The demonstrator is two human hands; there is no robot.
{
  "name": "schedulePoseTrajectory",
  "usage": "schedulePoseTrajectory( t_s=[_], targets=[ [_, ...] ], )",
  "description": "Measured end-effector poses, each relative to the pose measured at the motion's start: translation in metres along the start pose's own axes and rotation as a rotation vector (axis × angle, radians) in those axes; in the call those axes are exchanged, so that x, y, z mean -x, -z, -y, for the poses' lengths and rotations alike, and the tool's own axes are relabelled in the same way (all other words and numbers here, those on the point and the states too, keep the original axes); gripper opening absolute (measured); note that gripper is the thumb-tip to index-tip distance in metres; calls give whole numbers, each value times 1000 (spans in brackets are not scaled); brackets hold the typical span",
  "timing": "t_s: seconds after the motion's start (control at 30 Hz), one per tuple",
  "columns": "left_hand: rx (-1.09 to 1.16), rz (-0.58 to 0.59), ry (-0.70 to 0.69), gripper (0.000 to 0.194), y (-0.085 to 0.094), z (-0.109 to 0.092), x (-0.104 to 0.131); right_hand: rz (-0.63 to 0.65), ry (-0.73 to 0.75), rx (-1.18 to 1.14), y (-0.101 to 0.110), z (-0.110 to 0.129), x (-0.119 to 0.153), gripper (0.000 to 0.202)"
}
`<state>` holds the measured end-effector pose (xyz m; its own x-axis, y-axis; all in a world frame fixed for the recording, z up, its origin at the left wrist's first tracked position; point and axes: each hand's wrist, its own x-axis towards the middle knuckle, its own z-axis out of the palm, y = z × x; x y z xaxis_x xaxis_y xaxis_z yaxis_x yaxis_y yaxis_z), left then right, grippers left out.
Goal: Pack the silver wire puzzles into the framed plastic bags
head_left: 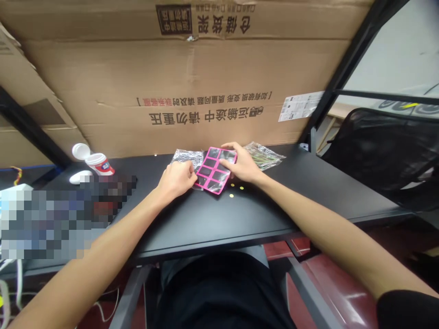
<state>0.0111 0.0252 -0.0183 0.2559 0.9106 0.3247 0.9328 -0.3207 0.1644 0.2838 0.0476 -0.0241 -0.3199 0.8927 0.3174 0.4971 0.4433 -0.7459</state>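
Note:
A pink-edged sheet of clear pockets [211, 174] is tilted above the black table, between both hands. My right hand [242, 163] grips its upper right side, thumb on the front and fingers behind. At the lower left edge of the sheet is my left hand [178, 177], its fingers curled and pressed together; whether they pinch the sheet or something small is hidden. A clear plastic bag [187, 156] lies behind my left hand. Beyond my right hand rests another clear bag with greenish contents [264, 156]. Several small yellow discs, one of them here [231, 196], lie below the sheet.
On the left of the black table [212, 224] stand an open white and red tub [100, 163] and a white rounded object [81, 177], beside a pixelated area. A large cardboard panel [192, 68] rises along the back. A black chair [370, 151] is at the right.

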Motion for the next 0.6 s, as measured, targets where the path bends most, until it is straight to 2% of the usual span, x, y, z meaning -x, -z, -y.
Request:
schedulePoseTrajectory(
  t_s=[0.13,0.27,0.47,0.6],
  targets=[
    [2,-5,4,7,-2,0,0,79,24,-108,-3,13,9,76],
    [11,-6,-4,6,0,2,-2,96,43,-150,-4,19,12,73],
    [39,-41,-51,3,4,-6,2,177,-12,-150,-10,2,4,76],
    [58,-109,-21,4,7,-8,3,222,-58,-224,-10,-6,-1,77]
  ],
)
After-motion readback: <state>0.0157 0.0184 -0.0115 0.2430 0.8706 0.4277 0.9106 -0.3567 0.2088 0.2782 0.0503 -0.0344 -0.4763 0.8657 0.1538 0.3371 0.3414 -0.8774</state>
